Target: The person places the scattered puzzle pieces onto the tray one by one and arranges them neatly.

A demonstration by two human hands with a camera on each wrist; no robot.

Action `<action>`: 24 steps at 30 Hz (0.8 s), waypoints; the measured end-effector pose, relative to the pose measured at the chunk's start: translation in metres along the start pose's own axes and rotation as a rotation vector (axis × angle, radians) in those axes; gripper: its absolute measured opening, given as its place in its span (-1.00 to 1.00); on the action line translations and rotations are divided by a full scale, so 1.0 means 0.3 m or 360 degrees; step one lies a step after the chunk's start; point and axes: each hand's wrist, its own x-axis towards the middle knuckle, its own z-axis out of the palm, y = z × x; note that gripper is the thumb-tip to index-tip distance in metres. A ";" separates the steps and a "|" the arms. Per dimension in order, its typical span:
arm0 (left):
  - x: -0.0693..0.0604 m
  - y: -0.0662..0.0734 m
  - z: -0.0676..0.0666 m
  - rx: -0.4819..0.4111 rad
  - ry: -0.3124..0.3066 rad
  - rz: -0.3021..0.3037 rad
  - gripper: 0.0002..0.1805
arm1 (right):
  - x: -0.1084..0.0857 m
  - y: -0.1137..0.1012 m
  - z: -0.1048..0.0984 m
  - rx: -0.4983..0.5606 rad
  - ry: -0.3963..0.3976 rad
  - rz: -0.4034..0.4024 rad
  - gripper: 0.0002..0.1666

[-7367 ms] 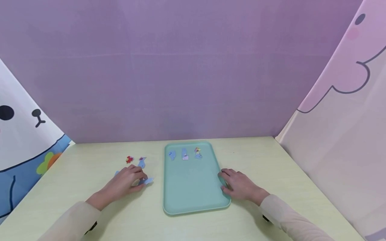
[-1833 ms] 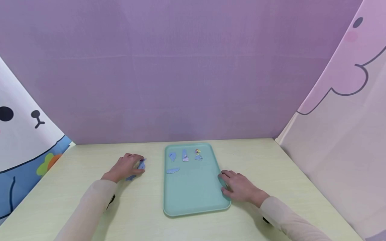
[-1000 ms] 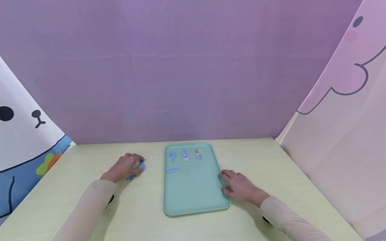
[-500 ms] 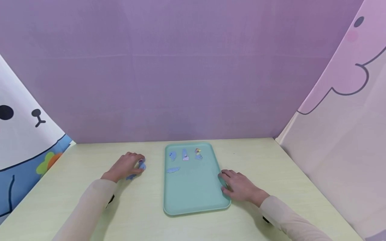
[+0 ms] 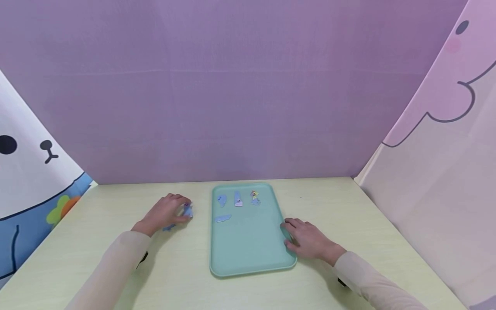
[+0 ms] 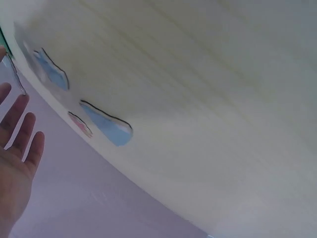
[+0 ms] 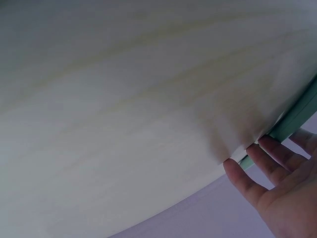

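Observation:
My left hand point(image 5: 164, 213) pinches a small flat blue puzzle piece point(image 5: 187, 210) between thumb and fingers, left of the green tray point(image 5: 252, 245). Another blue piece point(image 5: 169, 227) shows partly under that hand. In the left wrist view, two blue pieces point(image 6: 109, 126) and a reddish one point(image 6: 80, 124) lie on the table near the fingers. Inside the tray, three pieces point(image 5: 237, 199) line the far end, and a long blue piece point(image 5: 222, 218) lies below the leftmost. My right hand point(image 5: 308, 241) rests with its fingers on the tray's right rim.
Pale wood-patterned table point(image 5: 348, 206) extends on both sides of the tray. A purple cloth wall point(image 5: 248, 107) stands along the back edge, with printed cloth at left and right.
The long blue piece from my left hand now lies in the tray. That hand moved to another blue piece, which has just shifted slightly right with it. My right hand stayed put.

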 end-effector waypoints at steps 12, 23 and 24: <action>0.013 0.076 -0.001 0.0007 0.0050 0.0125 -0.54 | -0.003 -0.002 -0.002 0.0010 -0.0003 0.0002 -0.45; 0.040 0.142 0.001 -0.0001 -0.0004 0.0182 -0.56 | -0.005 -0.004 -0.007 0.0026 0.0010 -0.0010 -0.45; 0.042 0.150 0.003 -0.0008 -0.0006 0.0191 -0.57 | -0.005 -0.004 -0.007 0.0028 0.0011 -0.0010 -0.45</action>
